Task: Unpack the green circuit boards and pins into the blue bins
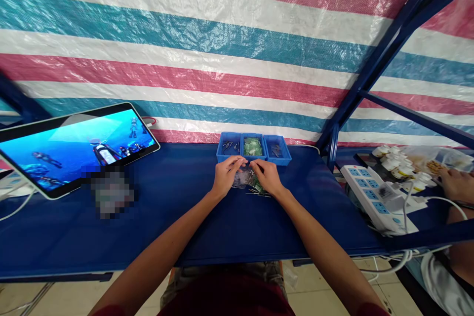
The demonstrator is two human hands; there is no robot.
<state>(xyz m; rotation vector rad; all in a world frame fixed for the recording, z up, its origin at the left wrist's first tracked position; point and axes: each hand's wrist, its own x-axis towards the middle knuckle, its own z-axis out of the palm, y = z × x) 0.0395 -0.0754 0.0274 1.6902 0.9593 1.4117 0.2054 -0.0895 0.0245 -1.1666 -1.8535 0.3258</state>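
Note:
My left hand and my right hand are close together above the blue table, just in front of the blue bins. The fingertips of each hand are pinched, and what they hold is too small to make out. Beneath and between them lie a clear plastic pile, some green pieces and thin metal pins. Behind my hands, the left blue bin contains small metal pieces, the middle bin holds green pieces, and a few thin dark pieces lie in the right bin.
A tablet showing divers leans at the left, beside a blurred-out patch. On the right are a white power strip with cables, a blue metal frame, white bottles and another person's hand. Striped sheeting hangs behind.

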